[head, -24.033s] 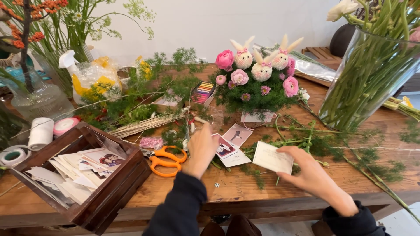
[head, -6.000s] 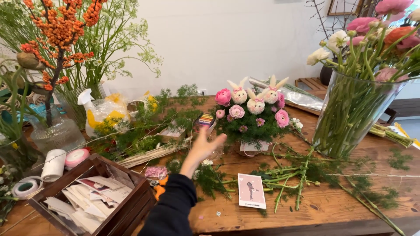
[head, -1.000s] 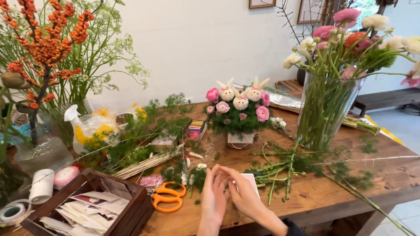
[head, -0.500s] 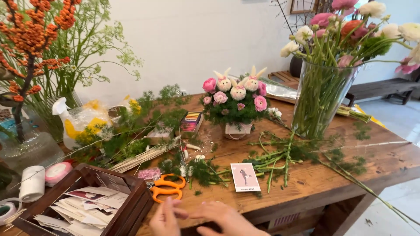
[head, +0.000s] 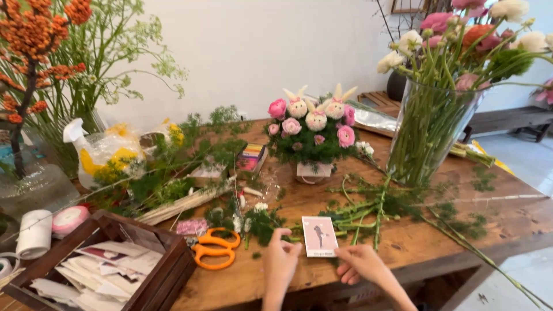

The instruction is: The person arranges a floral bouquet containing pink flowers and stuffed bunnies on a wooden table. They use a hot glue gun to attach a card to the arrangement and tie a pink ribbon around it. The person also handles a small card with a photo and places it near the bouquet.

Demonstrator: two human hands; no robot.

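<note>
A small white card with a dark figure printed on it (head: 319, 235) lies flat on the wooden table (head: 403, 253) near the front edge. My left hand (head: 280, 257) rests just left of the card, fingers curled, fingertips near its left edge. My right hand (head: 362, 264) lies at the card's lower right corner, fingers touching or nearly touching it. Neither hand lifts anything. Orange-handled scissors (head: 214, 247) lie to the left of my left hand.
A flower arrangement with pink blooms and three bunny figures (head: 314, 129) stands mid-table. A tall glass vase of flowers (head: 432, 126) stands to the right. Cut green stems (head: 368, 207) litter the table. A wooden box of cards (head: 109, 270), tape rolls (head: 34, 233) and a spray bottle (head: 80, 141) sit left.
The view has pulled back and tilted. My hands, held together near the table edge a second ago, are apart on either side of the card.
</note>
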